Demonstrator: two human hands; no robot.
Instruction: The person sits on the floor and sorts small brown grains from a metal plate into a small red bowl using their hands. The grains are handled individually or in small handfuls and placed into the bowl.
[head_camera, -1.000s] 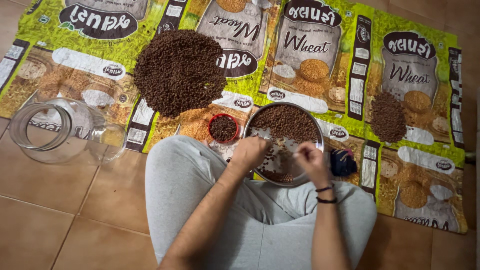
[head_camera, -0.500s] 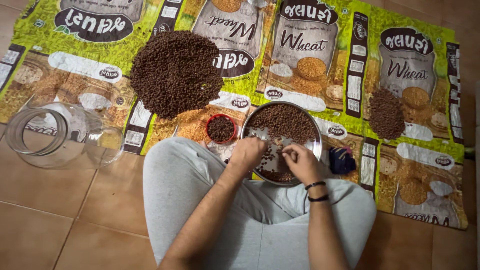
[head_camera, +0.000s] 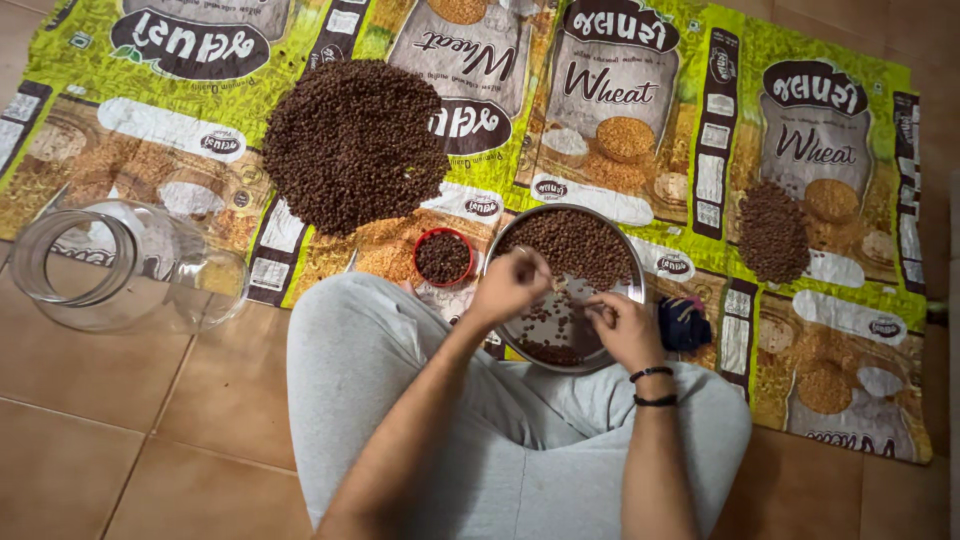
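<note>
Green-and-yellow printed grain sacks (head_camera: 700, 130), cut open and laid flat edge to edge, cover the far part of the floor in our one head view; each panel carries a grey sack-shaped picture with a dark oval badge above it and heaps of tan grain, with narrow black strips down the seams. On them lie a large round pile of brown seeds (head_camera: 355, 140) at upper left and a smaller pile (head_camera: 775, 232) at right. We sit cross-legged in grey trousers with a round steel plate (head_camera: 628, 290) at our knees, brown seeds heaped on its far half and scattered thinly nearer. Our left hand (head_camera: 508, 285) hovers over the plate with fingertips pinched together — on what, we cannot tell. Our right hand (head_camera: 625, 325) rests on the plate's near side, fingers curled, two dark bands at the wrist. Just left of the plate stands a small red bowl (head_camera: 445, 256) of seeds; a dark blue cloth (head_camera: 686, 322) lies just right. An empty clear jar (head_camera: 120, 265) lies on its side on the terracotta tile floor (head_camera: 120, 440).
</note>
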